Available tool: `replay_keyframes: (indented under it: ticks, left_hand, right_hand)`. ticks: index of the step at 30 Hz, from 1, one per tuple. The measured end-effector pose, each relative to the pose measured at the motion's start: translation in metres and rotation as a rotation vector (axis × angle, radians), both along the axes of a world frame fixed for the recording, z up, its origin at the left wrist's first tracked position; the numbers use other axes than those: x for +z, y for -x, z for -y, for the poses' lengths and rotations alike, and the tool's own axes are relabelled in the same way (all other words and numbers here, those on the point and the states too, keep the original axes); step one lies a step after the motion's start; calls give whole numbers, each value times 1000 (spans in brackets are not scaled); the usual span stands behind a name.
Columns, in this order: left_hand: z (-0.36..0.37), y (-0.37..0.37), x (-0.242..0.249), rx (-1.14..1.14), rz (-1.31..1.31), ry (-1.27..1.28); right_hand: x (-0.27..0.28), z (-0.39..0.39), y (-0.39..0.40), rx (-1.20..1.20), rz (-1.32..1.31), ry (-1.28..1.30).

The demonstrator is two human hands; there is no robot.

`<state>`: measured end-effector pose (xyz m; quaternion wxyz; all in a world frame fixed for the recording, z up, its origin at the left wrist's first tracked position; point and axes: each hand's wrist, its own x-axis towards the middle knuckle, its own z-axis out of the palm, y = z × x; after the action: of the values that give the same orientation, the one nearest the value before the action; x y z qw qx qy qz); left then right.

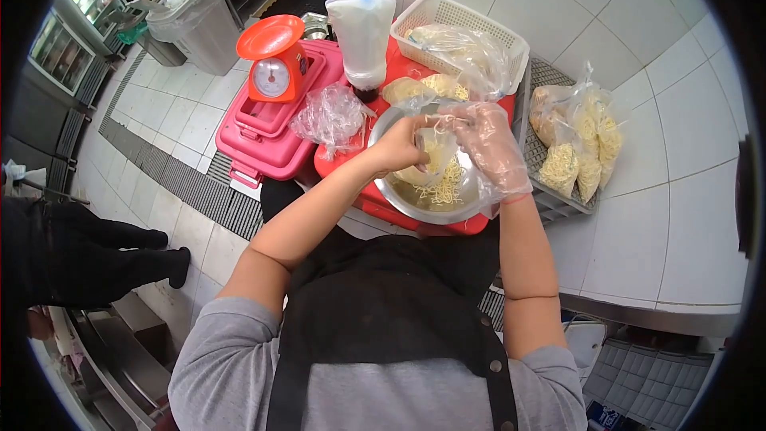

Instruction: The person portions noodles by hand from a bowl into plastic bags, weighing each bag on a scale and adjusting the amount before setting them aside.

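My bare left hand (399,145) is closed on a clear plastic bag (436,158) above a wide metal bowl (415,211). Over the bowl's right side is my right hand (487,140), in a loose clear plastic glove. Its fingers are bent at the top of the bag, and a few pale strands show by the fingertips; what they grip is partly hidden. Thin yellowish noodles (444,188) lie in the bowl below both hands. Just behind the bowl rest filled clear bags of noodles (447,86).
A white basket (511,40) with bagged food stands behind. Several noodle bags (586,140) sit on a grey crate at right. To the left are an orange scale (273,72), a pink lidded box (259,144) and crumpled plastic bags (333,116). Another person's legs (104,251) show far left.
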<state>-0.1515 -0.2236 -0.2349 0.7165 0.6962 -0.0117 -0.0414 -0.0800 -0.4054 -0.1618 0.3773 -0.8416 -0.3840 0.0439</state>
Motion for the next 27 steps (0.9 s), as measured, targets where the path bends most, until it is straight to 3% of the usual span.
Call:
replay_keyframes:
  ticks: [2, 5, 10, 14, 17, 18, 20, 22, 25, 26, 27]
  left_hand:
    - [-1, -1, 4, -76, -65, -148]
    - [4, 2, 7, -66, -45, -154]
    - [0, 0, -2, -6, -33, -23]
    - [-18, 23, 45, 12, -27, -18]
    - [-43, 41, 90, 156, 194, 128]
    - [-53, 42, 98, 193, 185, 82]
    - [-69, 39, 105, 250, 167, 10]
    - [-84, 41, 118, 250, 142, -75]
    - [-120, 35, 134, 398, 306, -161]
    - [-139, 35, 150, 415, 281, -239]
    - [-159, 26, 152, 451, 348, -138]
  right_hand:
    - [4, 0, -2, 11, 7, -104]
    - [20, 3, -5, 40, -322, -273]
    - [43, 7, 5, -168, -252, -932]
    - [9, 20, -13, -289, -225, -1074]
    - [-40, 23, -15, -316, -255, -803]
    - [-72, 27, -19, -250, -420, -753]
    - [-110, 26, -14, -239, -366, -273]
    - [-133, 24, -1, -118, -124, 50]
    - [-159, 18, 12, -73, -175, 455]
    - [-173, 19, 9, -31, -291, 528]
    - [-171, 14, 13, -31, -296, 510]
